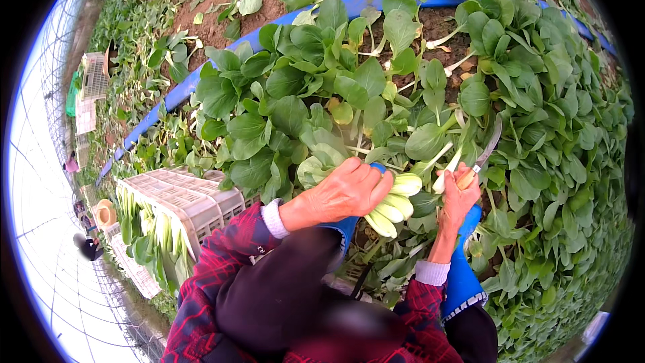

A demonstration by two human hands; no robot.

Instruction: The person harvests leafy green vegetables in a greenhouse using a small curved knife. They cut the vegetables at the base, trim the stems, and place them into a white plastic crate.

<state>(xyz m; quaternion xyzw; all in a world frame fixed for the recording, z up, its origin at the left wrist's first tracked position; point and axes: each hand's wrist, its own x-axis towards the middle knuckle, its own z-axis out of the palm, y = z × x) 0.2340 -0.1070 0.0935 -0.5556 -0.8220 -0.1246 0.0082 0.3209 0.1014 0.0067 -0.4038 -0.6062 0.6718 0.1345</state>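
My left hand (347,189) is closed around a bunch of bok choy (390,209), its pale cut bases pointing towards my right hand and downwards. Wooden-handled, the curved knife (489,146) is in my right hand (459,189), its blade pointing up and away from me. A single pale stalk (451,166) touches the fingers of that hand; whether they grip it I cannot tell. Beyond both hands grow leafy bok choy plants (287,111), some with yellowed leaves. Part of the knife's handle is hidden by my fingers.
A plastic crate (186,196) stands at my left, with bok choy packed along its side. Across the bed runs a blue hose (373,0). Denser plants (549,111) fill the right. My blue boots (463,262) stand among leaves. More crates (94,78) and a person (90,249) are farther left.
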